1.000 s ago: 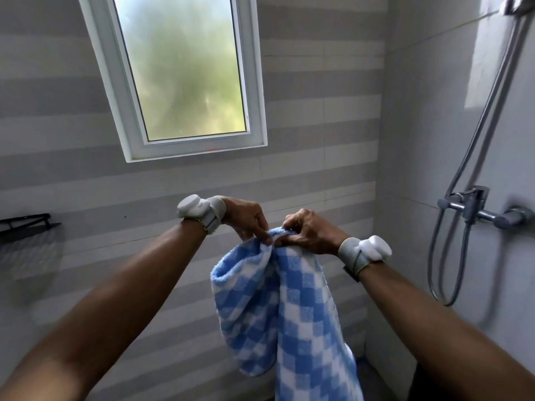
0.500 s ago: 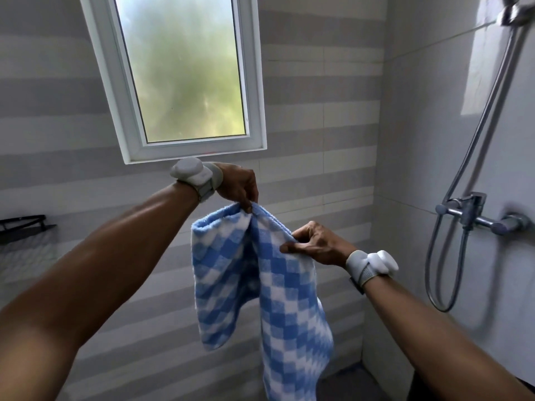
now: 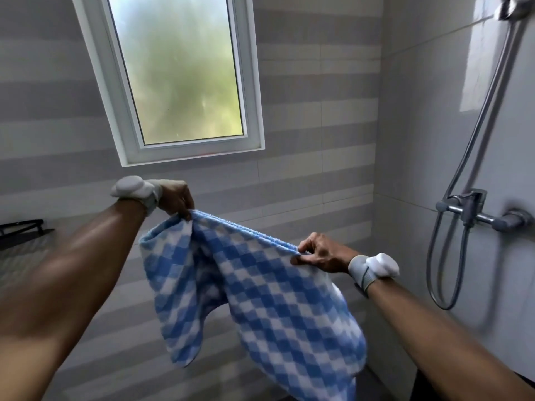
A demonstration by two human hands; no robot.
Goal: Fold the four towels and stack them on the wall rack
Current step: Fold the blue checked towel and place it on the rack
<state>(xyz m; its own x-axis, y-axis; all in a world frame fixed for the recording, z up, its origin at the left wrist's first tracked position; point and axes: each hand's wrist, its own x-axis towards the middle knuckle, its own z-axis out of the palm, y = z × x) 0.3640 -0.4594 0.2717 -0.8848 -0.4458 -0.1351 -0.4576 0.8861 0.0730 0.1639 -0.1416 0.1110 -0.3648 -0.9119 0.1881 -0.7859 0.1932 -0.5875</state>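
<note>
The blue checked towel (image 3: 260, 299) hangs in the air below the window (image 3: 179, 73). The left hand (image 3: 175, 199) pinches one top corner just under the sill, and the right hand (image 3: 321, 256) pinches the top edge lower down, right of the window. The rack (image 3: 21, 230) is way off to the window's lower left.

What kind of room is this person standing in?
Most likely a bathroom, at its shower corner: a shower mixer tap is fixed to one wall, the striped tiled walls surround it, and a blue checked towel is held up.
</note>
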